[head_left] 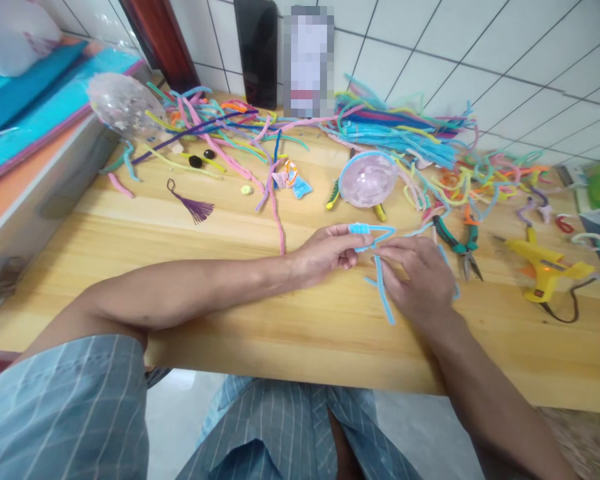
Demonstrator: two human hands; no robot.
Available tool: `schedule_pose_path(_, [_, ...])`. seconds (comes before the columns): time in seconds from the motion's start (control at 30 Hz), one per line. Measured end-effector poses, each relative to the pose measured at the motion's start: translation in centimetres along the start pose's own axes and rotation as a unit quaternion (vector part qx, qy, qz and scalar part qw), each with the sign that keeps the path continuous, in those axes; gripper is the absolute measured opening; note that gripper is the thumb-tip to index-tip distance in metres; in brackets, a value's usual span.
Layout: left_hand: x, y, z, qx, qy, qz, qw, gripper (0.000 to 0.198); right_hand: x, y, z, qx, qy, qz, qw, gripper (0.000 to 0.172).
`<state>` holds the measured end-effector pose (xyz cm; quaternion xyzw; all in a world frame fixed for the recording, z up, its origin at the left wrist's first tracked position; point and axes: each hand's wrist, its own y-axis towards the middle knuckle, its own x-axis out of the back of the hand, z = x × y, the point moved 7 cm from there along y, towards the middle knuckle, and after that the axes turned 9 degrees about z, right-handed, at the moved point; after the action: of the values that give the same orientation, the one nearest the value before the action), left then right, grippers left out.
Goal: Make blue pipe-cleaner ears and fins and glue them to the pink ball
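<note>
Both of my hands meet over the wooden table [230,307] on a light blue pipe cleaner [384,293]. My left hand [330,250] pinches its bent upper loop between thumb and fingers. My right hand [420,277] is closed around the stem just right of that, and the loose end hangs down past my fingers towards the table. Just behind my hands lies a clear pink plastic dome [368,179].
Heaps of coloured pipe cleaners [405,133] cover the back of the table. Green-handled pliers [460,243] and a yellow glue gun [547,267] lie to the right. A purple tassel [195,207], a clear ball [125,103] and a dark phone [257,50] stand left and behind.
</note>
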<state>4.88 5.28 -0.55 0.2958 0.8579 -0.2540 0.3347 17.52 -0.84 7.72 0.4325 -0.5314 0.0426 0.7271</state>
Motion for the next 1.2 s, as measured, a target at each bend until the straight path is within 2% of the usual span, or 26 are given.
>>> schedule_pose_path(0.2, [-0.2, -0.1, 0.0, -0.002, 0.011, 0.011, 1.0, 0.018, 0.3, 0.1, 0.1, -0.007, 0.012, -0.016, 1.0, 0.032])
schedule_pose_path(0.43, [0.1, -0.2, -0.4, -0.049, 0.095, -0.011, 0.994, 0.016, 0.3, 0.1, 0.5, 0.007, 0.012, 0.001, 1.0, 0.03])
schedule_pose_path(0.53, [0.1, -0.3, -0.5, -0.054, 0.121, -0.009, 0.991, 0.022, 0.2, 0.1, 0.6, 0.0, 0.019, 0.006, 1.0, 0.031])
schedule_pose_path(0.7, [0.2, -0.6, -0.9, -0.057, 0.22, -0.009, 0.974, 0.025, 0.4, 0.1, 0.2, -0.011, 0.046, 0.016, 0.999, 0.032])
schedule_pose_path(0.83, [-0.1, -0.8, -0.7, -0.045, 0.29, 0.024, 0.956, 0.039, 0.8, 0.3, -0.6, -0.034, 0.079, 0.036, 0.996, 0.029])
schedule_pose_path(0.93, [-0.4, -0.7, -0.1, -0.018, 0.309, 0.06, 0.949, 0.042, 0.7, 0.3, -1.6, -0.079, 0.156, 0.076, 0.982, 0.019])
schedule_pose_path(1.07, [-0.7, -0.5, 0.4, 0.002, 0.319, 0.094, 0.943, 0.031, 0.1, -0.2, -3.2, -0.166, 0.256, 0.108, 0.946, 0.009])
schedule_pose_path(1.2, [-1.3, -0.3, 0.4, 0.002, 0.293, 0.137, 0.946, 0.027, -1.0, -0.9, -4.5, -0.249, 0.357, 0.114, 0.893, 0.015])
